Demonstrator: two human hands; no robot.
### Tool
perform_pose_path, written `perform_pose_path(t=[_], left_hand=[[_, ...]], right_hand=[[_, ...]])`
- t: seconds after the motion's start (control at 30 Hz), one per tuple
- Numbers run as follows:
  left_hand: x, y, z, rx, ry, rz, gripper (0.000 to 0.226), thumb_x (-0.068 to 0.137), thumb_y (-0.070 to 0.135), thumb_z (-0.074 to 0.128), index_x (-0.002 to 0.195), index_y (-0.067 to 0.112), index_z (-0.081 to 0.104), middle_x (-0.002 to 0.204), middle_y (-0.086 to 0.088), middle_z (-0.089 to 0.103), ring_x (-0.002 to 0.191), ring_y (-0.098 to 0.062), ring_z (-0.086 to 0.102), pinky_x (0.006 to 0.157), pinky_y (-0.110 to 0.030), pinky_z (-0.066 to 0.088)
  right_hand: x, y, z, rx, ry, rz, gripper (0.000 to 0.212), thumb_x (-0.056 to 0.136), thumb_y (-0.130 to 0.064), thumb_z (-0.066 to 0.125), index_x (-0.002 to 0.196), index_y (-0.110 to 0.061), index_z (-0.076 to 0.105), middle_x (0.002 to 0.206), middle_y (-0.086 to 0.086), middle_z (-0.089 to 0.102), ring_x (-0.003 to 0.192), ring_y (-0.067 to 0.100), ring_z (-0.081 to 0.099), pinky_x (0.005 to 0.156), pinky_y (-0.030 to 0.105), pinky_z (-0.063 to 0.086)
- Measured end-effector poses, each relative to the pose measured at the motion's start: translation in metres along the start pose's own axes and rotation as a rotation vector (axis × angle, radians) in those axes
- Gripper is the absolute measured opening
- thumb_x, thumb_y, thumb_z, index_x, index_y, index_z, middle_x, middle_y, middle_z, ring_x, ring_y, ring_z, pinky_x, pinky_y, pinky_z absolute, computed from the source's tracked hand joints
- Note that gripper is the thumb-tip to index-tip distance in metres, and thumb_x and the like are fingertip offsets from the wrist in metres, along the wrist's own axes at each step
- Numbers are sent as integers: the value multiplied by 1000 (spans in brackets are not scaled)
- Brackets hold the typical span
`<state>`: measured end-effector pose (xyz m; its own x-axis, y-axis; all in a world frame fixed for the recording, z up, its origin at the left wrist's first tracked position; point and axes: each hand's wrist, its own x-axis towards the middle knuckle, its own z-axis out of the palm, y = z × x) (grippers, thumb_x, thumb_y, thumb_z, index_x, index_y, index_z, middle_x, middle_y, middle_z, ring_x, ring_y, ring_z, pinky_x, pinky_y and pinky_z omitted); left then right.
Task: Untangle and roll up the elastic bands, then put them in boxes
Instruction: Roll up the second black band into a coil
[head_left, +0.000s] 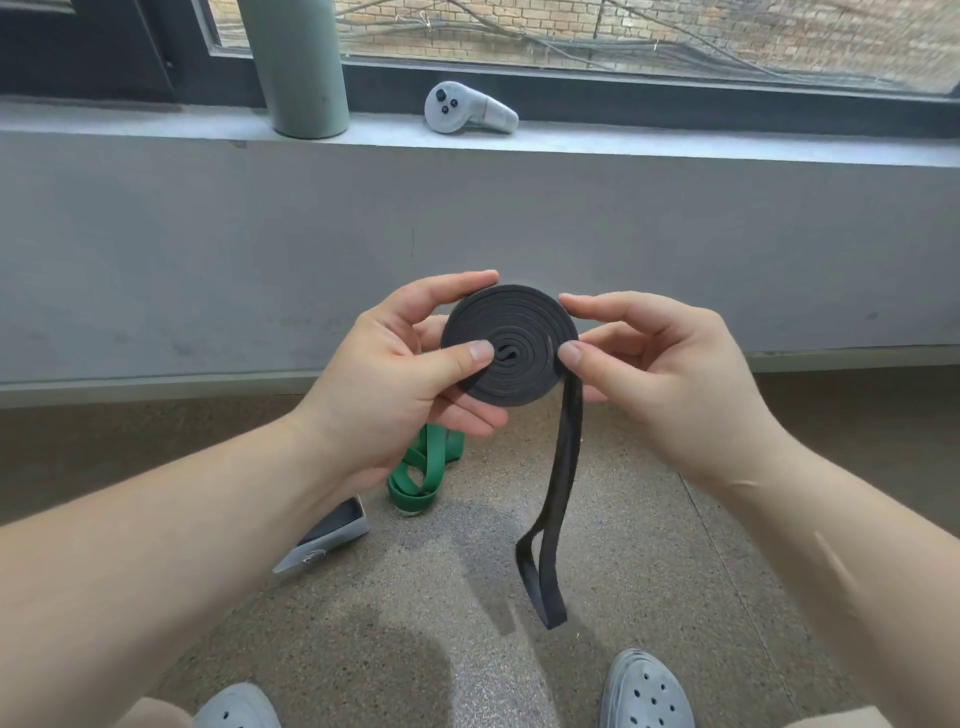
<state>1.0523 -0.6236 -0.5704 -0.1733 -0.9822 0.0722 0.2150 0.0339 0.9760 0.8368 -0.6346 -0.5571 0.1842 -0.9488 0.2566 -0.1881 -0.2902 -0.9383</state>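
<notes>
A black elastic band (519, 332) is wound into a flat coil held at chest height, with a loose looped tail hanging down toward the floor. My left hand (400, 384) grips the coil, thumb pressed near its centre and fingers behind it. At the coil's right edge, where the tail leaves, my right hand (660, 374) pinches it between thumb and forefinger. A green elastic band (421, 473) lies tangled on the floor below my left hand. A grey box (332, 535) lies on the floor, partly hidden by my left forearm.
A grey low wall with a windowsill (675, 150) runs across ahead. On the sill stand a grey-green cylinder (298, 67) and a white handheld controller (467, 111). My grey clogs (647, 693) show at the bottom edge on the speckled floor.
</notes>
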Motion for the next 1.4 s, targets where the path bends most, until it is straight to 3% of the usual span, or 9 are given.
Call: perform_pose_path(t=[0.07, 0.27, 0.43, 0.57, 0.73, 0.87, 1.0, 1.2, 1.4], left_hand=[[-1, 0, 2, -54, 5, -19, 44, 94, -1, 60, 126, 28, 64, 97, -17, 74, 60, -39, 71, 52, -36, 61], [-5, -1, 12, -181, 49, -52, 41, 94, 2, 58, 127, 28, 57, 99, -21, 73, 62, -38, 71, 51, -37, 61], [-9, -3, 18, -240, 0, -149, 40, 95, 6, 57, 128, 27, 50, 101, -17, 71, 62, -38, 71, 48, -39, 60], [-4, 0, 8, -30, -46, -207, 36, 93, 16, 65, 124, 25, 50, 104, -13, 73, 65, -40, 71, 44, -35, 54], [2, 9, -5, 274, -110, -190, 40, 87, 14, 75, 120, 33, 60, 115, -11, 70, 62, -41, 70, 43, -30, 48], [0, 10, -1, 424, -302, -153, 54, 87, 9, 75, 124, 46, 62, 106, -5, 73, 59, -41, 69, 53, -46, 56], [-4, 0, 1, 377, -326, -155, 56, 89, 0, 70, 126, 43, 64, 91, 1, 74, 56, -37, 63, 64, -69, 51], [-2, -7, 4, 279, -214, -125, 51, 90, 0, 70, 121, 40, 66, 98, -11, 74, 54, -37, 63, 55, -37, 55], [0, -8, 6, 132, -39, -51, 51, 89, -1, 69, 126, 34, 65, 96, -12, 75, 50, -35, 62, 44, -32, 53]], right_hand=[[-3, 3, 8, 53, 44, 13, 33, 90, -7, 73, 117, -24, 72, 87, 9, 78, 87, 42, 71, 81, 55, 59], [-8, 8, 29, 217, 129, 15, 42, 92, -3, 68, 130, -21, 66, 90, 14, 76, 79, 14, 69, 75, 28, 55], [-9, 5, 21, 238, 145, 1, 30, 91, 1, 68, 120, -9, 70, 89, 17, 77, 85, 31, 75, 80, 46, 62], [-4, 2, 1, 94, 6, 18, 28, 91, 3, 67, 115, -11, 71, 88, 16, 76, 77, 16, 72, 69, 21, 55], [3, 0, -19, -109, -191, 17, 29, 89, 0, 70, 113, -16, 74, 95, 10, 78, 95, 25, 75, 93, 39, 58], [1, -5, -14, -83, -350, 45, 24, 91, 1, 68, 113, -8, 70, 98, 18, 76, 95, 36, 73, 90, 52, 58], [1, -4, -11, -35, -329, 66, 24, 87, -13, 71, 103, -12, 53, 87, 34, 59, 78, 52, 57, 74, 66, 48], [0, -1, -12, -57, -179, 58, 25, 84, -7, 78, 104, -9, 64, 89, 21, 72, 89, 45, 69, 87, 59, 55], [3, -3, -12, -111, -126, 24, 32, 81, -7, 81, 110, -16, 70, 93, 14, 74, 88, 38, 70, 87, 54, 56]])
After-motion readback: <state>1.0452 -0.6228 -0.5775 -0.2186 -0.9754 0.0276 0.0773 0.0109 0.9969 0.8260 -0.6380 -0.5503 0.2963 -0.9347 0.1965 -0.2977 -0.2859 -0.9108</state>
